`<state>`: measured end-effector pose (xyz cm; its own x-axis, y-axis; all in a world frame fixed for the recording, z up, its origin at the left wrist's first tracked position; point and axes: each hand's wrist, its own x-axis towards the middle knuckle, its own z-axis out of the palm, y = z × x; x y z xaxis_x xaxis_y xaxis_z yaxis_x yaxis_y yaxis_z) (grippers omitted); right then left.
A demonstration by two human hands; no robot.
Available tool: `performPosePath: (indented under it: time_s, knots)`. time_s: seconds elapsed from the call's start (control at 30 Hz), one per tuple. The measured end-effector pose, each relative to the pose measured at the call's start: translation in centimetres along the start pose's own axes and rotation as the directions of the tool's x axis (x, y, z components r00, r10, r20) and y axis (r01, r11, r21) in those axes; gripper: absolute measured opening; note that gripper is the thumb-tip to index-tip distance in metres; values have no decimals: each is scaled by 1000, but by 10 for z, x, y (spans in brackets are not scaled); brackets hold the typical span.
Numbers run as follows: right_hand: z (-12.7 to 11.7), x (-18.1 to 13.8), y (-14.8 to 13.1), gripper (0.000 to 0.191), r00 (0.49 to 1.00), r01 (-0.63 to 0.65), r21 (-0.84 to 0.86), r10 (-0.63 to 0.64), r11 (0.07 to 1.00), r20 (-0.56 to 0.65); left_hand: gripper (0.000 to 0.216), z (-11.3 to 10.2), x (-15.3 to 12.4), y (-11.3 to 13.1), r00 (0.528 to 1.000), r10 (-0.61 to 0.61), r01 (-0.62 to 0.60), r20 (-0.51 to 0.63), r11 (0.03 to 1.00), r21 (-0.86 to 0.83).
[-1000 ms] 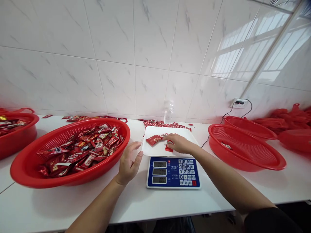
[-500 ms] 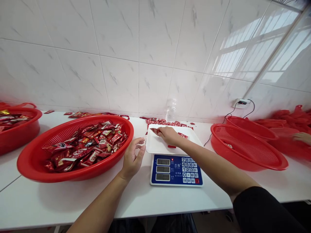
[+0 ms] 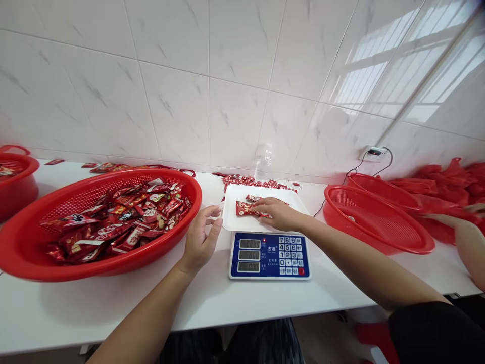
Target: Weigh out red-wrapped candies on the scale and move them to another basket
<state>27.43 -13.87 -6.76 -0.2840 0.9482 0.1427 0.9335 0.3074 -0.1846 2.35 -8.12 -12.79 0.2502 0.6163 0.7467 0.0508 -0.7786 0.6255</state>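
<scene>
R hand (image 3: 282, 215) half-open on packet (image 3: 245, 208), nr tray's (image 3: 232, 194) left edge, grip unclear; L hand (image 3: 201, 238) half-curled, hold unclear — needs both off for true wt!

Front edge of white worktop (image 3: 242, 299): open strip between forearms (image 3: 155, 308).
Blue-and-white plastic scale (image 3: 270, 257) stands behind; oval red plastic basket (image 3: 32, 237) blocks leftward.
</scene>
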Motion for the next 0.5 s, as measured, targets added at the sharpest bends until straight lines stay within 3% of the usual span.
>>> performPosePath:
  time_s: [0.1, 0.33, 0.5]
  knots:
    - [-1, -13, 10, 33, 1000, 27, 13, -27, 1000, 11, 29, 1, 0, -2, 1000, -9, 9, 4, 1000, -7]
    - [-16, -38, 29, 35, 994, -89, 46, 91, 995, -52, 32, 5, -1, -6, 998, -58, 59, 10, 997, -52]
    - [-13, -44, 30, 36, 994, -101, 17, 102, 995, -48, 33, 7, -2, -5, 998, -65, 66, 26, 996, -55]
